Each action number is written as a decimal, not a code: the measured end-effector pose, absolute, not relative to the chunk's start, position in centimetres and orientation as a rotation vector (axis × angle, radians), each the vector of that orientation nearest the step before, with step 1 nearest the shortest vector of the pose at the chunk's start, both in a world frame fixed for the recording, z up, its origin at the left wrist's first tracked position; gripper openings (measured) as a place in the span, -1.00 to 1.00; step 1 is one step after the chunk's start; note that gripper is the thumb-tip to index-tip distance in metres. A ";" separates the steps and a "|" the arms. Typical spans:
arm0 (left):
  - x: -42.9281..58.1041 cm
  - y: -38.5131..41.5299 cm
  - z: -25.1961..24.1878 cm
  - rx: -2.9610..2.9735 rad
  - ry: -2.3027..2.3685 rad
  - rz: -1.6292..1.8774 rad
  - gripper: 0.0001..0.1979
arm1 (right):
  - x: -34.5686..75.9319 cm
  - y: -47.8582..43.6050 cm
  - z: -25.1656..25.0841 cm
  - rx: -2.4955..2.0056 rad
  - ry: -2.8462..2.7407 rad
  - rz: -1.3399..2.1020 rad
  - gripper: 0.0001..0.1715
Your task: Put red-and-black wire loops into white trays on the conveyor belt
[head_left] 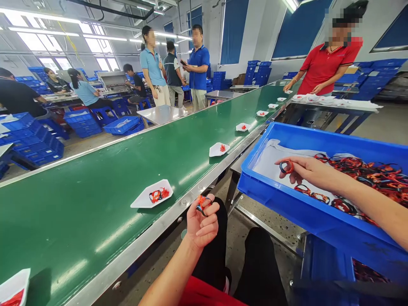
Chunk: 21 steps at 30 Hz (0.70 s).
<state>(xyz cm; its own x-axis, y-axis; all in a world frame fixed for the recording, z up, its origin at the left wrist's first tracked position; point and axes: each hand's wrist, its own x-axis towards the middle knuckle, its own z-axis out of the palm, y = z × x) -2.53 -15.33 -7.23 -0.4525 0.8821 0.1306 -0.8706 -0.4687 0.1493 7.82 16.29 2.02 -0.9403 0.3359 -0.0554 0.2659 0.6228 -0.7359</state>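
Note:
My left hand [203,223] is raised beside the belt's near edge, its fingers closed on a small red-and-black ring-shaped piece [201,205]. Over the left part of a blue bin [255,180], my right hand [301,168] pinches a similar red-and-black ring [287,167]. Below and to the right of that hand lie many more such rings [360,168], on white sheeting [272,155]. The nearest white tray [145,199], just left of my left hand, carries red and dark pieces on the green conveyor belt [105,187].
Several more white trays with red pieces, such as one tray [216,149], line the belt. A metal rail [172,216] edges it. At the far right, a person in red [331,63] reaches to the belt beside a side table [353,104]. Other people stand beyond the belt.

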 end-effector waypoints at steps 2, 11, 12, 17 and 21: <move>-2.6 -15.2 -7.2 0.300 0.118 2.017 -0.70 | 7.8 16.3 2.0 -0.511 -2.763 1.203 -0.55; -3.5 -15.3 -7.1 0.559 0.327 1.942 -0.80 | 7.9 16.7 1.7 -0.485 -2.794 1.127 -0.53; -3.6 -15.4 -7.1 0.562 0.333 1.926 -0.80 | 7.9 16.7 1.7 -0.492 -2.801 1.123 -0.54; -3.8 -15.4 -7.9 0.473 0.338 1.933 -0.76 | 7.8 16.4 2.1 -0.540 -2.800 1.128 -0.53; -3.7 -15.5 -8.5 0.427 0.376 1.998 -0.69 | 7.9 16.4 2.0 -0.541 -2.789 1.126 -0.53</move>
